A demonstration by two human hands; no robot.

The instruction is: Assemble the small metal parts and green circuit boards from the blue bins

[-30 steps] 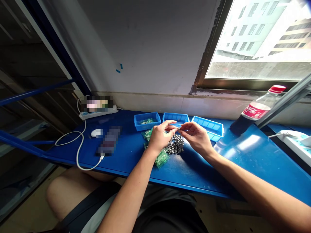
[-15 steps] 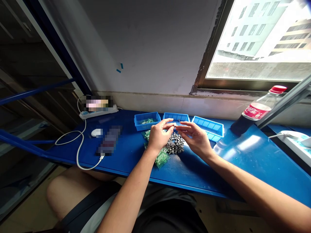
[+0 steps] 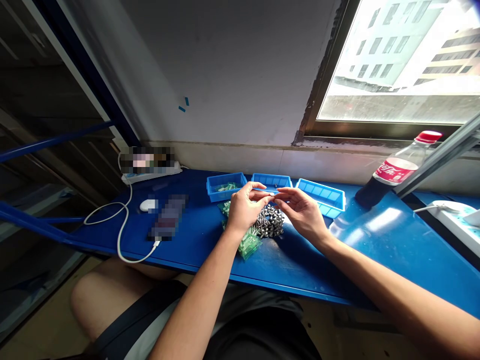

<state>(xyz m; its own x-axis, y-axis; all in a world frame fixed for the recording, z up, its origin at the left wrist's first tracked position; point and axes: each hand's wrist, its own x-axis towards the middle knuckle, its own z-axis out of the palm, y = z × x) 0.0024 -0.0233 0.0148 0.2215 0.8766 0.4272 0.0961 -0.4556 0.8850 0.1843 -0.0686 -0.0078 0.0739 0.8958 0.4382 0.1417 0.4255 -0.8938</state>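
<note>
My left hand and my right hand meet at their fingertips above a heap of small metal parts. Both hands are closed in a pinch; whatever lies between the fingertips is too small to name. Small green plastic packets lie beside the metal heap, partly under my left hand. Behind the hands stand a left blue tray with greenish pieces in it, a middle blue tray partly hidden by my fingers, and a right blue tray.
A cola bottle with a red cap stands at the right, near a slanted metal bar. To the left lie a blurred phone, a white cable and a small white object. Power strips sit at both ends of the blue table.
My right hand's fingers have closed in and now touch the left fingertips. The small pale piece seen between them before is now mostly covered.
</note>
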